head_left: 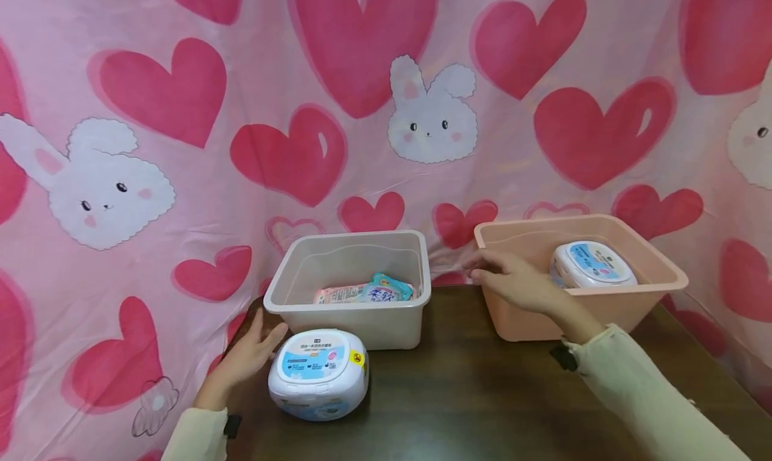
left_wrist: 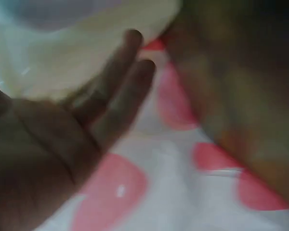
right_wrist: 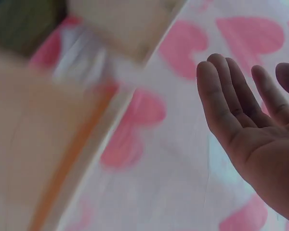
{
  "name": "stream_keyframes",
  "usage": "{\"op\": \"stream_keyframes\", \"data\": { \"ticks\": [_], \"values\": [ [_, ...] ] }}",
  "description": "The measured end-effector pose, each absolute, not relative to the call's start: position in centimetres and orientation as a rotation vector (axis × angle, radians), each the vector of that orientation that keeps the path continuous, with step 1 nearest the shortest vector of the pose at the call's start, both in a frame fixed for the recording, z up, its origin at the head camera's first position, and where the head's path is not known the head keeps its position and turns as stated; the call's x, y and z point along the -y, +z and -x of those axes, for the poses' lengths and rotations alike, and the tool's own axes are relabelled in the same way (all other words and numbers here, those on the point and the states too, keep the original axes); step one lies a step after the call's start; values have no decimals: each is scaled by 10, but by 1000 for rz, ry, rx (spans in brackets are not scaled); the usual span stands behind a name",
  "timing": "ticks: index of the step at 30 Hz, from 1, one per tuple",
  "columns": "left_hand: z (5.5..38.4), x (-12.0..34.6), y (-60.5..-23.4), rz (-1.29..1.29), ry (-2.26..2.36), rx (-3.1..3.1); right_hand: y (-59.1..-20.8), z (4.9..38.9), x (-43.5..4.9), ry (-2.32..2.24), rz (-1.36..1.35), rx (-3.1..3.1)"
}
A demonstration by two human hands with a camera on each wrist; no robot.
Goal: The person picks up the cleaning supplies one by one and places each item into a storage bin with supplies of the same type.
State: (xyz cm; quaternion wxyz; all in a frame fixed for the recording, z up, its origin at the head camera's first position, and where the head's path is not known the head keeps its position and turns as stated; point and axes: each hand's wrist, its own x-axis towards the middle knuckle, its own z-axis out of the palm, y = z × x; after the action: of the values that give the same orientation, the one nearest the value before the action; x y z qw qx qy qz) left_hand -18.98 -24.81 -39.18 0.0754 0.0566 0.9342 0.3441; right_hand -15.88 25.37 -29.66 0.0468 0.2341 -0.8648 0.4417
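Observation:
My left hand [head_left: 250, 354], fingers spread, is beside a white oval plastic tub [head_left: 328, 402] with a blue label on its lid. The tub stands on the table in front of a grey bin [head_left: 374, 327], which holds several soft packs, among them a teal one [head_left: 386, 288]. Whether the left fingers touch the bin or tub cannot be told. Over the left rim of a peach bin [head_left: 543, 320] hovers my right hand [head_left: 519, 283], its fingers lightly bent around nothing. A similar white tub [head_left: 592, 263] sits inside that bin.
A dark brown table [head_left: 458, 387] carries both bins, with a gap between them. Behind it hangs a pink curtain [head_left: 374, 186] printed with hearts and rabbits, close to the bins' far sides.

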Motion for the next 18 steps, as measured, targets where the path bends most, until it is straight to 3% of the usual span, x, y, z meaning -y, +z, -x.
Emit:
{"op": "stream_keyframes", "data": {
  "ticks": [9, 18],
  "values": [
    [155, 261, -451, -727, 1373, -2647, -309, 150, -360, 763, -445, 2611],
    [145, 252, -470, -655, 1594, -2454, -337, 155, -471, 592, -33, 2882]
  ]
}}
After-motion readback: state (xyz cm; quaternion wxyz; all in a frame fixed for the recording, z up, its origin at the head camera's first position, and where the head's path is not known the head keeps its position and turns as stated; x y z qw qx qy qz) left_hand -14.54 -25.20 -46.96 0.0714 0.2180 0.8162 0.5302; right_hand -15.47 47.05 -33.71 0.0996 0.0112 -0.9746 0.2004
